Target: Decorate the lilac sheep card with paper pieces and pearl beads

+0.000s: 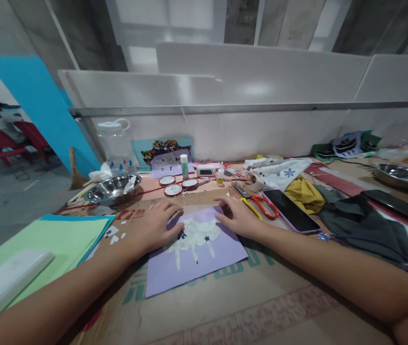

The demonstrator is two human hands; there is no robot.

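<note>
Because the purple sheet (225, 250) lies flat on the cardboard (197, 318) right in front of me, I can reach both of its sides at once. On it sits a white, cloud-shaped fabric cut-out (195, 237) with dark flower prints, narrow white strips hanging below. My left hand (157, 223) rests open over the upper left of the sheet, thumb beside the cut-out; my right hand (238, 215) is open too, fingers loosely bent at the upper right. Neither grips anything; I judge they steady the paper, though I can't tell how hard they press. The cardboard probably spares the worktop from glue and cuts.

Just beyond my right hand lie orange-handled scissors (266, 206), likely put there for easy reach, next to a smartphone (292, 211). Small scraps (115, 238) lie left of my left hand, near the green paper (51, 235), which seems stacked aside to leave room. Farther back, a glue stick (184, 167) stands upright near the dropper bottle (220, 176), perhaps so neither gets knocked. The metal bowl (94, 195) sits to their left, and patterned white fabric (279, 172) is heaped on the right.
</note>
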